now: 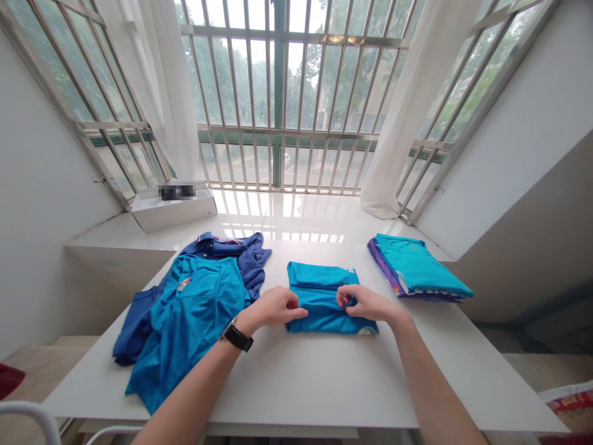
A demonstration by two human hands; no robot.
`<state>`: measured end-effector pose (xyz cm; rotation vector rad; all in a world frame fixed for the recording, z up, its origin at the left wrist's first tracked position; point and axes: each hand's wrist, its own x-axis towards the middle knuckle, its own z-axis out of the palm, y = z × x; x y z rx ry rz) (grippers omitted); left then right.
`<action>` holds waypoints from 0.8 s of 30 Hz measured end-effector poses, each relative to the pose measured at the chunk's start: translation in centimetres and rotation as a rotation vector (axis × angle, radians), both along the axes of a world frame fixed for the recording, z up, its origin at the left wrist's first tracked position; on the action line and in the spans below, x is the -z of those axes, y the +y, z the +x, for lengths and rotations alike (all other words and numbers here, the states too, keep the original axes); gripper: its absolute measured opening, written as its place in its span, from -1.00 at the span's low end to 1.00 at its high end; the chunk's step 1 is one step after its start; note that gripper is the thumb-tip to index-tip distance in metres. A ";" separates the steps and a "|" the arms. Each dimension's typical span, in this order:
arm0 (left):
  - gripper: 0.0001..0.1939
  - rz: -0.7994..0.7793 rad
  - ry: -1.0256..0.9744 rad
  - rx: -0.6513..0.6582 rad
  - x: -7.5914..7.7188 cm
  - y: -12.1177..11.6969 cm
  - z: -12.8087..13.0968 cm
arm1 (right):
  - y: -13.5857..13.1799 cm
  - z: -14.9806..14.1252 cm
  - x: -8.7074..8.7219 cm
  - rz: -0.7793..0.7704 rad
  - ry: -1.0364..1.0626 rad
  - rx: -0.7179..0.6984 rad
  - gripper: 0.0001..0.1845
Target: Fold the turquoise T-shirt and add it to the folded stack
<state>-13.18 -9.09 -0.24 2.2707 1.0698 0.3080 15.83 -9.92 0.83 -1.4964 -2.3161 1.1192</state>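
At far left, a piece of red cloth edges into view above a curved white tube. An open white box sits on the window ledge, a dark item, blurred out, resting in it beside a white curtain. Nearer, at the left of a white table, a teal shirt lies rumpled over a dark blue collared shirt, whose buttons and striped collar show at the top of the heap.

A person wearing a black-banded watch rests the left hand at the left edge of a folded blue garment, fingers curled and thumb extended over the fabric; whether it pinches the cloth cannot be told. The garment lies flat in a neat rectangle at the middle of the table, between the heap and a folded stack, with white print at its upper right corner and a pale round mark at its lower right. The right hand bends over its right side, fingers curled toward the thumb; its hold on the fabric, too, is unclear.

Behind, a second white curtain hangs by the barred window. At right, the folded stack shows turquoise on top and purple below.
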 end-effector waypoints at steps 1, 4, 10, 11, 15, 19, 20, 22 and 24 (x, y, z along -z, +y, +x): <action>-0.53 -0.032 -0.020 0.021 -0.1 0.1 0.0 | 0.0 0.0 0.0 0.001 -0.003 -0.004 -0.76; -0.55 -0.092 -0.118 0.080 -0.3 0.2 0.0 | 0.1 0.1 0.2 0.006 0.010 -0.010 -0.76; -0.57 -0.159 -0.246 0.164 -1.9 -0.1 0.0 | 0.2 0.3 0.4 -0.009 0.043 -0.010 -0.77; -0.59 -0.165 -0.261 0.171 -2.0 -0.2 0.0 | 0.2 0.3 0.3 -0.009 0.043 -0.011 -0.77; -0.68 -0.142 -0.287 0.165 -1.3 -0.1 0.1 | 0.2 0.3 0.2 -0.010 0.042 -0.012 -0.78; -0.71 -0.105 -0.297 0.076 0.6 0.0 0.8 | 0.2 0.3 0.3 -0.011 0.045 -0.012 -0.77; -0.72 -0.099 -0.304 0.031 1.1 0.0 1.0 | 0.2 0.3 0.3 -0.013 0.044 -0.011 -0.77; -0.69 -0.054 -0.318 -0.048 1.9 -0.1 1.7 | 0.3 0.4 0.4 -0.016 0.046 -0.009 -0.78; -0.71 0.024 -0.326 -0.083 2.5 -0.1 2.3 | 0.3 0.3 0.4 -0.019 0.055 -0.005 -0.78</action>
